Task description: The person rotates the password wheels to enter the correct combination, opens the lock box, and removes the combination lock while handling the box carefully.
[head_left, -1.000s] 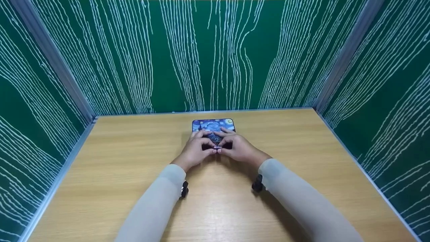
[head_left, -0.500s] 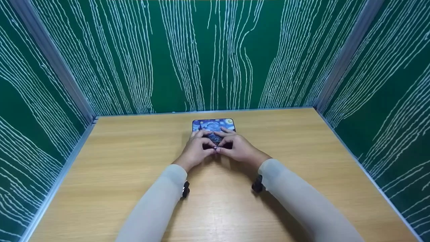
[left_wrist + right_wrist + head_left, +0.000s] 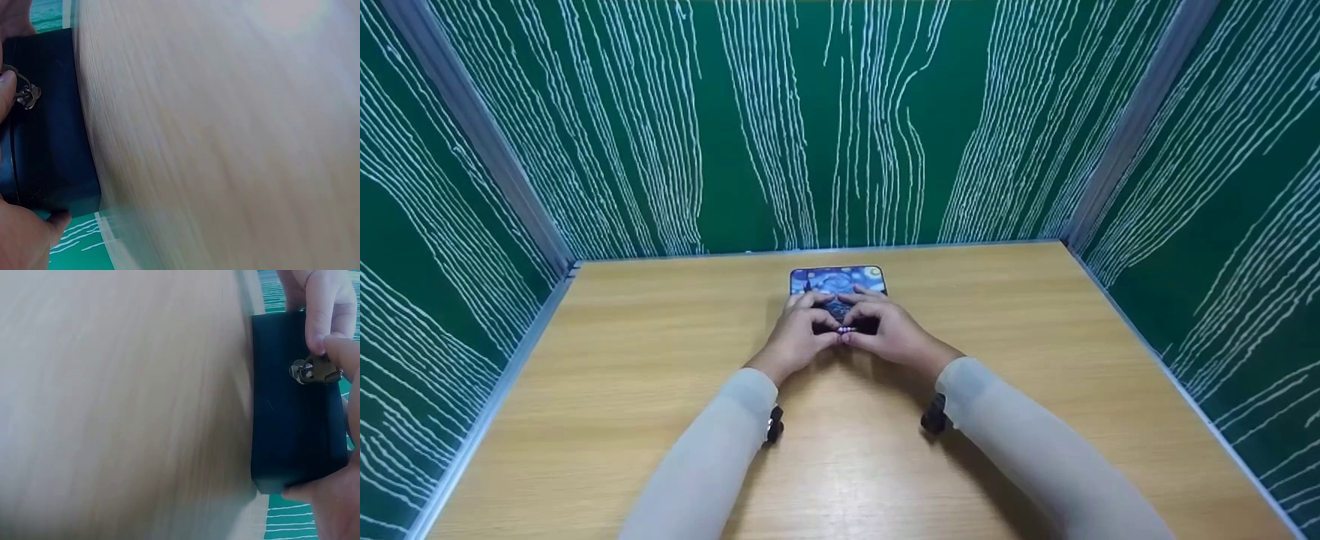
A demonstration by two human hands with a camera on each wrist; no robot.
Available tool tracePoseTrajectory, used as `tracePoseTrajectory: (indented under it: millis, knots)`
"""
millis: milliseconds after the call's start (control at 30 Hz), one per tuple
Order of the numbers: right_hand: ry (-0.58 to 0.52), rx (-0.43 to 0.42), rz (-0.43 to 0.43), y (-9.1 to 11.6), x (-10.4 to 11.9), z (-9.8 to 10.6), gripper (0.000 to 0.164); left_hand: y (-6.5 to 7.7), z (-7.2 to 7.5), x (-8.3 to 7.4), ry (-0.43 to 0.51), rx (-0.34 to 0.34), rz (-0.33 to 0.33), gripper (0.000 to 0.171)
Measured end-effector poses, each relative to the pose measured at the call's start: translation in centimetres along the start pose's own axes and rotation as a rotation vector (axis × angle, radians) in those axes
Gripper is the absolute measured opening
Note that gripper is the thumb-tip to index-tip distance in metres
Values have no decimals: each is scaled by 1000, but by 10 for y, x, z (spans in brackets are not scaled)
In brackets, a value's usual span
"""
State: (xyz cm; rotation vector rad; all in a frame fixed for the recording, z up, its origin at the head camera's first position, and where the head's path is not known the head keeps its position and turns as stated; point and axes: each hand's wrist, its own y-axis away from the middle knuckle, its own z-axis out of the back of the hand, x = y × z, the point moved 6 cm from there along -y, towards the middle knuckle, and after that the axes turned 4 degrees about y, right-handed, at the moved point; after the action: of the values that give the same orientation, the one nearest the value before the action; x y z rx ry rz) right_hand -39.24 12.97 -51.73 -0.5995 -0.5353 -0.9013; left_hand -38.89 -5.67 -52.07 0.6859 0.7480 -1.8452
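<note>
Far across the table (image 3: pixel 660 360), left hand (image 3: pixel 799 330) and right hand (image 3: pixel 896 330) pinch the metal latch (image 3: pixel 323 371) on a box (image 3: pixel 295 427).

box (image 3: pixel 840 280) on tbl (image 3: pixel 622 375) | wall (image 3: pixel 840 150) bhd | clasp (image 3: pixel 322 372) on box frt | L hand (image 3: pixel 799 330) box-L | R hand (image 3: pixel 894 328) box-R

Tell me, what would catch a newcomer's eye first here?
Probably the white-streaked green walls, rising behind and on both sides of the wooden table. Next, the box with a swirling blue top near the table's far edge, held between the left hand and the right hand. In the wrist views, a metal clasp stands out on the box's dark side.
</note>
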Motion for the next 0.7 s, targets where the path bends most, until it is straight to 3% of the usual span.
tracePoseTrajectory:
  millis: [367,700]
  knots:
    - [38,-15,-7,0,2,-4,8,0,-1,3,1,-2,14,10]
    - [34,-29,48,1,5,-4,13,0,0,2,7,-10,-28,7]
